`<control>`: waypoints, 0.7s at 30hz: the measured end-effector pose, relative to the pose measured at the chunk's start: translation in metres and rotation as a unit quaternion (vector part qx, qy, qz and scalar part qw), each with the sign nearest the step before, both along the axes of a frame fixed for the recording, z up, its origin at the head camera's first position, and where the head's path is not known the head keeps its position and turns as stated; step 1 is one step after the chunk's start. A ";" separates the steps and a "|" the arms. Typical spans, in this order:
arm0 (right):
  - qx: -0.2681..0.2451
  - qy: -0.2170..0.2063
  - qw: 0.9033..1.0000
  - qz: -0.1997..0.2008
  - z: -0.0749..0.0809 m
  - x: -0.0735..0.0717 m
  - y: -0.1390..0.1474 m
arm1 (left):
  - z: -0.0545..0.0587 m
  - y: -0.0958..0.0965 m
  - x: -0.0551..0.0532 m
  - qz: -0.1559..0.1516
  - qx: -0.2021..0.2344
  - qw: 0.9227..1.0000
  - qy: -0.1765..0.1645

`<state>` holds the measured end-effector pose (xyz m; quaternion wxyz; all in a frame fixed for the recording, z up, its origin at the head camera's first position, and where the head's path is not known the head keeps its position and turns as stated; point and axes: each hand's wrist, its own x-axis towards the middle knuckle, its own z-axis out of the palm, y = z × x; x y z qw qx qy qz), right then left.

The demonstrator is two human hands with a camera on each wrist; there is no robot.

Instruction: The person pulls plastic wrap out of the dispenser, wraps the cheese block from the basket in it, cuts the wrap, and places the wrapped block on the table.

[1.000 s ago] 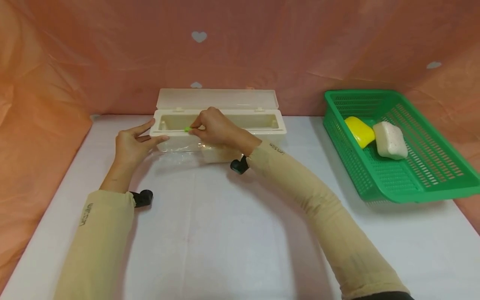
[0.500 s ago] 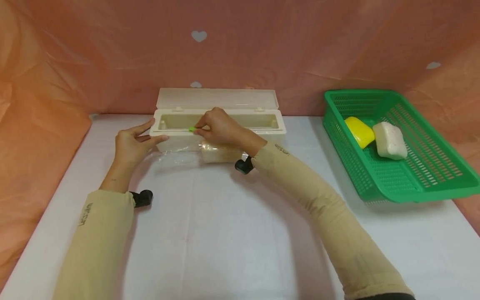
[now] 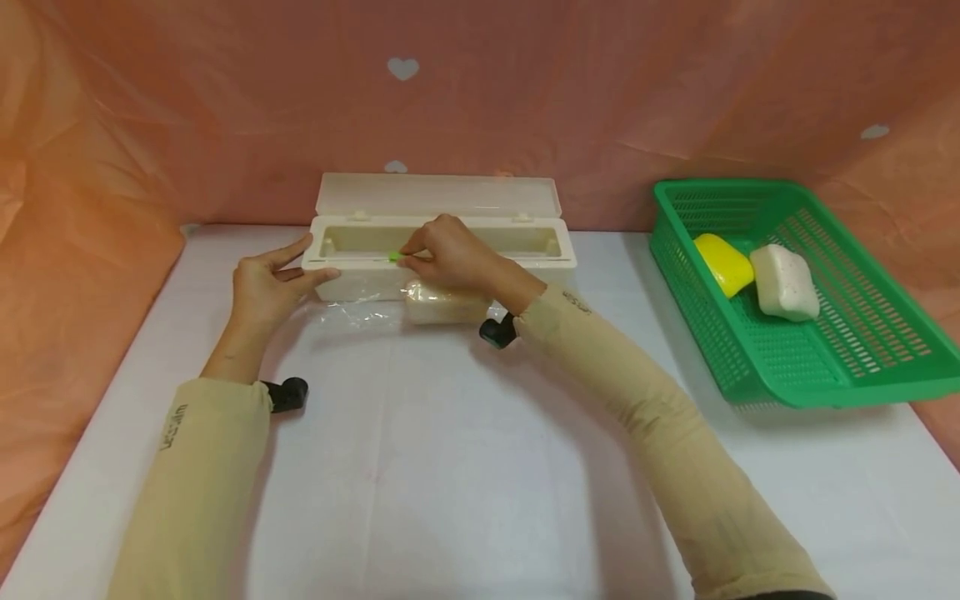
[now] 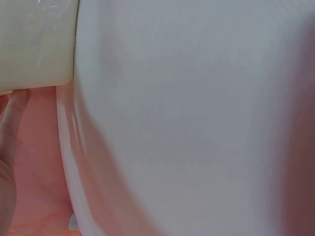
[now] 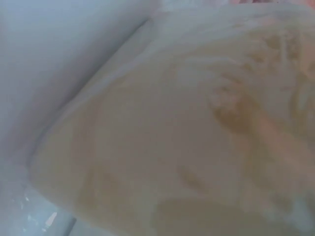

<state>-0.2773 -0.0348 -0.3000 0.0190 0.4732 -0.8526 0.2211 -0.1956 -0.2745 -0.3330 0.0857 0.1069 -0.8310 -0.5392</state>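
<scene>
A long cream plastic-wrap dispenser (image 3: 352, 285) lies across the back of the table, its lid (image 3: 438, 196) tipped back. My left hand (image 3: 262, 287) grips its left end, thumb on the front and fingers at the side. In the left wrist view a finger (image 4: 12, 123) touches the end of the box. My right hand (image 3: 459, 260) pinches a small green slide cutter (image 3: 393, 257) on the front rim. Clear plastic wrap (image 3: 360, 314) hangs down the front. It covers a pale rounded block (image 3: 446, 307) below my right hand, blurred close up in the right wrist view.
To the right stands a green perforated basket (image 3: 757, 371) holding a yellow block (image 3: 722, 265) and a white block (image 3: 783, 282). Behind the white-covered table (image 3: 420, 467) hangs an orange-pink cloth (image 3: 525, 100) with hearts.
My right hand has slid a little to the right along the front rim, with the green slide cutter between its fingers. The left hand keeps its hold on the dispenser's end.
</scene>
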 end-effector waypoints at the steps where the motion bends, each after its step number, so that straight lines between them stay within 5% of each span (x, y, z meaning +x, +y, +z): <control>1: -0.003 -0.001 1.000 0.000 -0.001 0.000 0.001 | 0.000 0.000 0.000 0.000 0.001 1.000 -0.001; 21: -0.040 -0.006 0.999 0.002 -0.006 -0.002 0.012 | -0.002 -0.001 -0.002 0.000 0.000 1.000 0.007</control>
